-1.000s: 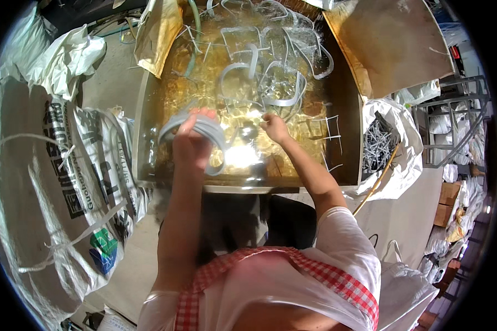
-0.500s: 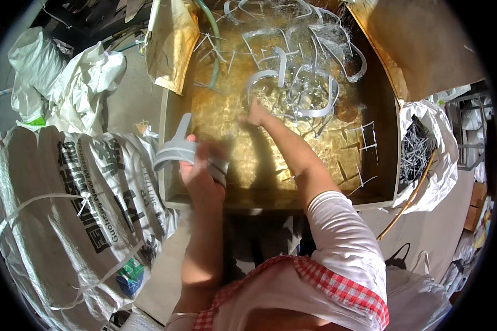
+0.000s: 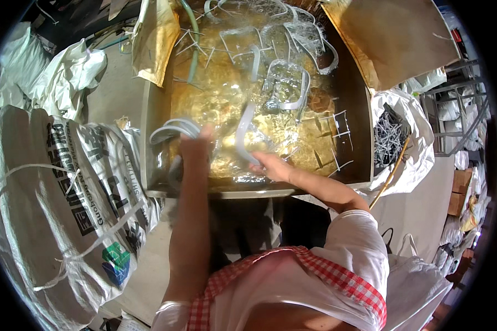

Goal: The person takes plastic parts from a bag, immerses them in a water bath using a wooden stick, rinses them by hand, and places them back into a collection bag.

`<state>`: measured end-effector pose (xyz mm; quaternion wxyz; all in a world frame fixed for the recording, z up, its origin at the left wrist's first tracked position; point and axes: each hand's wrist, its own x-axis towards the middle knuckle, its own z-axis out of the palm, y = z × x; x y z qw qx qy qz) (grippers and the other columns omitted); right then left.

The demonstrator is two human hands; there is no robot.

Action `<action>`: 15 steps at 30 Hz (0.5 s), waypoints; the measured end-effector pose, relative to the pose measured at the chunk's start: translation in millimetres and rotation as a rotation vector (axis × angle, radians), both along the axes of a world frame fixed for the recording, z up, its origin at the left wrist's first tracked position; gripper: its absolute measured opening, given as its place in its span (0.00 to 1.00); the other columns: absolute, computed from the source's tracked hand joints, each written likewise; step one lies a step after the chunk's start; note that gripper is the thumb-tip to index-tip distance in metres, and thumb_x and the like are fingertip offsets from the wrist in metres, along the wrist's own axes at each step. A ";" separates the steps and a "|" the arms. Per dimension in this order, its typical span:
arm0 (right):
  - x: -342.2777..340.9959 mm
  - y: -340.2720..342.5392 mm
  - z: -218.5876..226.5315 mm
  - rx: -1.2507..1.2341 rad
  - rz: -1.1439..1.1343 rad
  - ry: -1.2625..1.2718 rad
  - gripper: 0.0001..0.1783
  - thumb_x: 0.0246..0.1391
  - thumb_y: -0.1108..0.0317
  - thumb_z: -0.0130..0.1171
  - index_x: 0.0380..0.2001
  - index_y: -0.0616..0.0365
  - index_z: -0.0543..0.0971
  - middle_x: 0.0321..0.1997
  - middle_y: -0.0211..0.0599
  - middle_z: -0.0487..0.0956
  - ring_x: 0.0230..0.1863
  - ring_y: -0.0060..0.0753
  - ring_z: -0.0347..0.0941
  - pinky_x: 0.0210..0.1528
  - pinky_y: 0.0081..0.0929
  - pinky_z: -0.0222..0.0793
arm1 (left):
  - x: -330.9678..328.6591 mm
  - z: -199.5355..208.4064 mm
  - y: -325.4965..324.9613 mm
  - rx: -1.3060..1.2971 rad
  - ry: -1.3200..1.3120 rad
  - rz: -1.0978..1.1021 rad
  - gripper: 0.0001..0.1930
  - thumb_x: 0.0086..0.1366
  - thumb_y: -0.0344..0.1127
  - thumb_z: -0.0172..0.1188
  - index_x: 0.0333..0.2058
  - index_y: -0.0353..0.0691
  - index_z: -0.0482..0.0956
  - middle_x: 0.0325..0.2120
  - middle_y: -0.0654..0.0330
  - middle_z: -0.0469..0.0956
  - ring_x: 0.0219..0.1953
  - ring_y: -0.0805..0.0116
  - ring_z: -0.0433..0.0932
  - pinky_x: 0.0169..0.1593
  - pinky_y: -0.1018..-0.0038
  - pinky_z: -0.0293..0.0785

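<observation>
My left hand (image 3: 196, 144), blurred, is closed around a small bunch of grey curved plastic strips (image 3: 171, 130) at the near left of a shallow tank (image 3: 243, 193). The lower end of the bunch lies at or under the water by the left wall. My right hand (image 3: 273, 167) grips one end of another curved strip (image 3: 242, 131) near the front rim; its other end points away from me. Farther back, several similar curved strips (image 3: 302, 91) lie in the rippling water, some overlapping. How deep my left fingertips are cannot be seen.
A green hose (image 3: 194, 60) runs into the tank at the back left. Brown boards (image 3: 392, 44) flank it. Thin white sprue pieces (image 3: 342, 132) sit along the right side. A white sack of grey scraps (image 3: 391, 138) stands right, with printed sacks (image 3: 66, 193) on the left.
My right hand has come back toward the front rim and now holds a curved strip. My left hand has dipped its bunch down to the water.
</observation>
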<state>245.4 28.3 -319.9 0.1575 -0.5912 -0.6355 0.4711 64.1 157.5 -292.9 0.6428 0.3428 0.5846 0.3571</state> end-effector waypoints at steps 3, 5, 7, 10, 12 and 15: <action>6.9 -12.3 -19.3 0.039 0.084 0.161 0.19 0.49 0.69 0.51 0.48 0.50 0.69 0.37 0.38 0.74 0.41 0.39 0.71 0.42 0.32 0.66 | 2.5 15.0 -1.4 -0.325 -0.409 -0.145 0.18 0.54 0.37 0.57 0.42 0.34 0.68 0.28 0.54 0.76 0.23 0.68 0.74 0.27 0.72 0.73; 16.0 -6.0 -9.0 0.360 0.471 -0.141 0.19 0.49 0.67 0.52 0.47 0.48 0.70 0.34 0.36 0.75 0.38 0.38 0.71 0.39 0.30 0.66 | 11.7 32.9 -8.4 -0.309 -0.420 -0.248 0.21 0.53 0.35 0.57 0.45 0.33 0.68 0.32 0.52 0.76 0.27 0.65 0.76 0.29 0.71 0.74; 18.8 3.1 18.2 0.448 0.484 -0.140 0.13 0.50 0.61 0.52 0.41 0.47 0.74 0.30 0.33 0.75 0.36 0.35 0.70 0.38 0.30 0.65 | 6.1 35.6 -16.4 -0.258 -0.412 -0.352 0.16 0.51 0.30 0.57 0.39 0.32 0.72 0.30 0.53 0.76 0.29 0.64 0.76 0.30 0.73 0.74; 33.1 15.8 49.0 0.697 0.303 -0.023 0.12 0.53 0.59 0.50 0.36 0.52 0.77 0.24 0.32 0.75 0.31 0.36 0.70 0.35 0.33 0.65 | -7.8 13.9 -15.1 -0.138 -0.622 -0.341 0.21 0.47 0.30 0.56 0.43 0.32 0.69 0.29 0.52 0.76 0.25 0.65 0.76 0.28 0.73 0.73; 50.0 22.6 38.9 0.744 -0.347 0.269 0.15 0.56 0.58 0.45 0.36 0.56 0.76 0.21 0.33 0.74 0.23 0.34 0.69 0.28 0.30 0.65 | -15.5 11.3 -10.5 -0.128 -0.595 -0.367 0.22 0.46 0.29 0.56 0.43 0.33 0.69 0.28 0.53 0.76 0.23 0.65 0.75 0.28 0.74 0.73; 126.4 57.3 48.3 0.215 -1.195 1.210 0.16 0.61 0.54 0.38 0.34 0.55 0.68 0.16 0.25 0.65 0.13 0.19 0.56 0.15 0.14 0.54 | -14.8 32.5 -8.8 -0.128 -0.318 -0.497 0.20 0.43 0.26 0.58 0.39 0.34 0.71 0.24 0.55 0.76 0.23 0.66 0.75 0.28 0.75 0.72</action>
